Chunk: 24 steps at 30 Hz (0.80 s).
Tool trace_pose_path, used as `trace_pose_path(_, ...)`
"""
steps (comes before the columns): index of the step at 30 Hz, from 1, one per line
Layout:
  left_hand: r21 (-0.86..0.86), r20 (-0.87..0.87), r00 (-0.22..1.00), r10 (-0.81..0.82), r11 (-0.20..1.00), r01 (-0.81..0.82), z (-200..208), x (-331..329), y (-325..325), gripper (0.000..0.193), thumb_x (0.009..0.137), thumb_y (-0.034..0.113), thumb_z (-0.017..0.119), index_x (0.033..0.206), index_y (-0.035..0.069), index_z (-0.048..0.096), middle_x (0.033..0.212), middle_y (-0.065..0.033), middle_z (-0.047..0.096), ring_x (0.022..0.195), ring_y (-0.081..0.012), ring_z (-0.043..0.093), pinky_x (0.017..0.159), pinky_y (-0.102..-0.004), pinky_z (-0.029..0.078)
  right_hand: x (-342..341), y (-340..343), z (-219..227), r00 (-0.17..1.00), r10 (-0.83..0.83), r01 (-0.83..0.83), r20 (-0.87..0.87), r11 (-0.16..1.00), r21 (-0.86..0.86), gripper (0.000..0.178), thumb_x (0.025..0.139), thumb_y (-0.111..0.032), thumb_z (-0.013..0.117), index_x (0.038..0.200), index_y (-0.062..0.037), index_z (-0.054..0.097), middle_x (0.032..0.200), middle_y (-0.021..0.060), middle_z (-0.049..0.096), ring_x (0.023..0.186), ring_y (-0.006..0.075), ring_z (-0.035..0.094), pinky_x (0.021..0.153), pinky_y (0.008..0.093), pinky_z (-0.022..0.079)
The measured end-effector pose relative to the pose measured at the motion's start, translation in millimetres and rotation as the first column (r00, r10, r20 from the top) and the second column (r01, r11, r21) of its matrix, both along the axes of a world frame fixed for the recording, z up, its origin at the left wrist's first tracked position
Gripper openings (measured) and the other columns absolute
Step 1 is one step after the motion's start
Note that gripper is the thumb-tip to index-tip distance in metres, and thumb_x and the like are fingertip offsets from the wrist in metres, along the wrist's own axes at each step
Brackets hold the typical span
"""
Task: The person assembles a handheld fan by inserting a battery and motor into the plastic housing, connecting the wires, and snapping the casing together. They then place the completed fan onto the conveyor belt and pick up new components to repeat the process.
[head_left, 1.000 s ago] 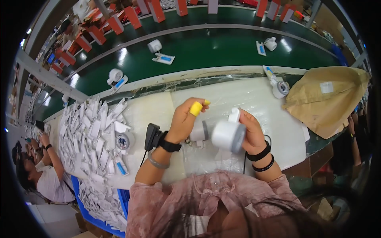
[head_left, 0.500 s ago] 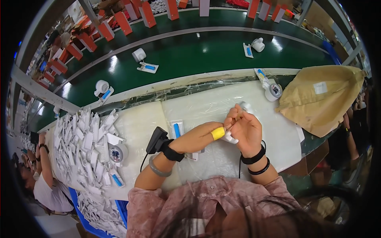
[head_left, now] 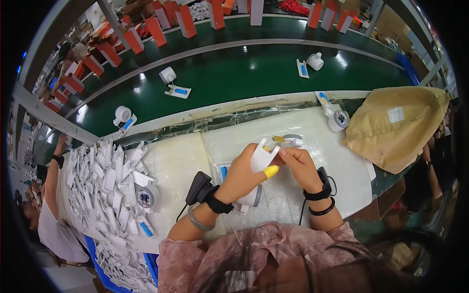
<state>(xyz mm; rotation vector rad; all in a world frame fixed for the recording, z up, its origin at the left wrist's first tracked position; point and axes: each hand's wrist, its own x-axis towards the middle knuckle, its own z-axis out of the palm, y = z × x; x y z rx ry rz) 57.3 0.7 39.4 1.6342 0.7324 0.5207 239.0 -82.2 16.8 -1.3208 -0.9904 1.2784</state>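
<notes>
My left hand (head_left: 245, 171), a yellow wrap on its thumb, grips a white plastic cover (head_left: 263, 158) with two prongs at its far end. A small yellowish piece shows between the prongs. My right hand (head_left: 302, 168) has its fingers pinched together against the cover's right prong; what lies between its fingertips is hidden. Just beyond the fingers, a yellow-brown tab (head_left: 278, 139) sits beside a white round housing (head_left: 293, 140) on the mat. Partly covered by my left hand are another white round housing (head_left: 251, 196) and a blue cylindrical cell (head_left: 224, 172).
White plastic parts (head_left: 105, 180) are heaped at left, above a blue bin (head_left: 100, 271). A round device (head_left: 145, 197) lies beside them. A brown paper bag (head_left: 395, 127) lies at right. The green conveyor (head_left: 234, 73) carries several devices and orange boxes. A co-worker's arm (head_left: 51, 178) reaches in at far left.
My left hand has turned and drawn nearer, bringing the white cover into view. My right hand has rolled from palm up to palm down. The co-worker's arm now stretches toward the belt.
</notes>
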Motion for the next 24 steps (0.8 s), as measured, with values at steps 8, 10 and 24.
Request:
trace_pose_path(8,-0.183,0.234,0.953,-0.194,0.954,0.239,10,-11,5,0.053,0.079,0.011,0.073,0.128,0.006,0.053,0.115,-0.0008,0.059,0.102,-0.0103,0.055,0.089,-0.0282,0.046,-28,4,29,0.587,-0.495,0.005,0.641,0.793,0.609,0.041,0.073,-0.001,0.068,0.113,-0.0072,0.062,0.121,0.0139,0.058,0.115,0.0324,0.052,0.100,0.0428,0.038)
trace_pose_path(10,-0.155,0.218,0.936,-0.275,0.938,0.312,19,-15,0,0.054,0.079,0.010,0.073,0.129,0.006,0.053,0.114,-0.0009,0.059,0.102,-0.0101,0.054,0.089,-0.0279,0.045,-22,5,17,0.589,-0.464,-0.045,0.662,0.798,0.600,0.045,0.069,0.001,0.067,0.113,-0.0089,0.063,0.115,0.0118,0.061,0.113,0.0306,0.055,0.106,0.0456,0.030)
trace_pose_path(24,-0.012,0.156,0.988,-0.024,1.000,0.027,28,-11,0,0.056,0.079,0.012,0.072,0.131,0.005,0.052,0.110,-0.0073,0.065,0.094,-0.0144,0.062,0.080,-0.0289,0.050,-20,-5,-1,0.776,-0.421,0.204,0.469,0.872,0.446,0.022,0.076,-0.001,0.072,0.096,-0.0032,0.062,0.070,0.0050,0.060,0.064,0.0185,0.057,0.064,0.0304,0.046)
